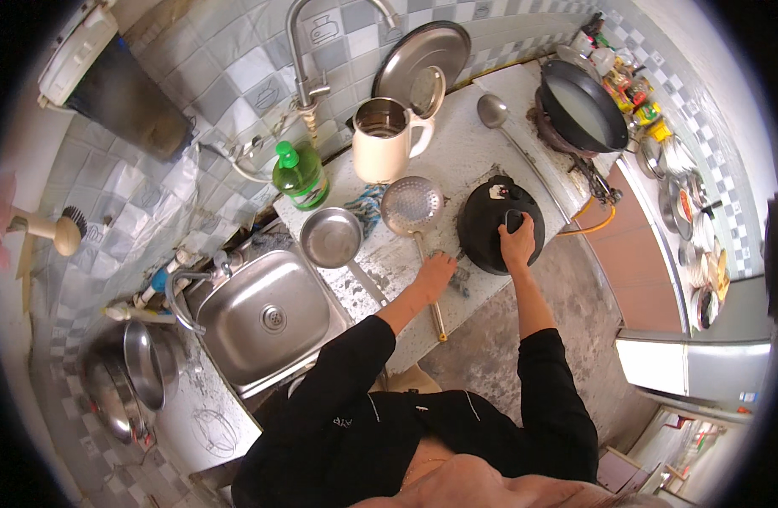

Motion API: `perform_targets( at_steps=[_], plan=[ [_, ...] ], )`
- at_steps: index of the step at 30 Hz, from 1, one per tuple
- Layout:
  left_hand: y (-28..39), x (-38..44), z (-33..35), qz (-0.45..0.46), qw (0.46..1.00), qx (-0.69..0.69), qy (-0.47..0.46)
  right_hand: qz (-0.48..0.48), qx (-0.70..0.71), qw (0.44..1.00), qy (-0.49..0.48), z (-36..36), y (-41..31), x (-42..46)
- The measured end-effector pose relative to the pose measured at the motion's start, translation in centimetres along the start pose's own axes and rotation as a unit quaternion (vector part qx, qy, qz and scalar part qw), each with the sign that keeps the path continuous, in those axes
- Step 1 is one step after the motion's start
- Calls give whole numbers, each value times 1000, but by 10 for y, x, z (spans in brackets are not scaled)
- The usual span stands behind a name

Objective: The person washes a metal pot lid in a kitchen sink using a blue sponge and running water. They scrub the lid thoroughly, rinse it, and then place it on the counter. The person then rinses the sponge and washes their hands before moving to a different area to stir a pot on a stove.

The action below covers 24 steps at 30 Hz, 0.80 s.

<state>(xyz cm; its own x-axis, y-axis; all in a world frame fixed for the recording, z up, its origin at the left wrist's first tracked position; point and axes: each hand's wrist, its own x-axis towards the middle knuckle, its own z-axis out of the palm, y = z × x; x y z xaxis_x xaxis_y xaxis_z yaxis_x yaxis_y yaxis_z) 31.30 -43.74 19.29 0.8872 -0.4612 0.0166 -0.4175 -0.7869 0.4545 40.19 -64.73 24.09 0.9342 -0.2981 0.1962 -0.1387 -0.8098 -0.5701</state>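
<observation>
My right hand grips the small raised handle on top of a round black lid or lidded pot, which has a pale torn sticker near its far side. Whether it is a lid alone or a whole vessel I cannot tell. My left hand lies over the long handle of a metal skimmer, fingers bent towards a greyish scrap or scouring wad on the counter. Whether those fingers hold anything is hidden. Left of the skimmer lies a steel ladle-like pan.
A cream electric kettle with its lid up, a green soap bottle and a large steel lid stand at the back. A long spoon lies by a wok on the burner. A steel sink is left.
</observation>
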Motion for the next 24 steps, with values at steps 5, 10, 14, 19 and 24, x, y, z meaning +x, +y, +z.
perform_targets(
  at_steps=[5, 10, 14, 19, 24],
  plan=[
    [-4, -64, -70, -222, 852, -467, 83, 28, -23, 999, -4, 28, 7, -5],
    [-59, -217, -108, -304, 462, -785, 280, -37, -126, 991, 11, 24, -5, -22],
    [-115, -332, -99, -242, 209, -843, 432, -274, -47, 960, 38, 37, -126, -95],
    [-183, -410, -44, -208, 234, -787, 532, -220, 304, 784, -494, 151, -288, -275],
    [-202, -422, -83, -194, 192, -814, 513, 142, 307, 649, -681, 318, -395, -311]
  ],
)
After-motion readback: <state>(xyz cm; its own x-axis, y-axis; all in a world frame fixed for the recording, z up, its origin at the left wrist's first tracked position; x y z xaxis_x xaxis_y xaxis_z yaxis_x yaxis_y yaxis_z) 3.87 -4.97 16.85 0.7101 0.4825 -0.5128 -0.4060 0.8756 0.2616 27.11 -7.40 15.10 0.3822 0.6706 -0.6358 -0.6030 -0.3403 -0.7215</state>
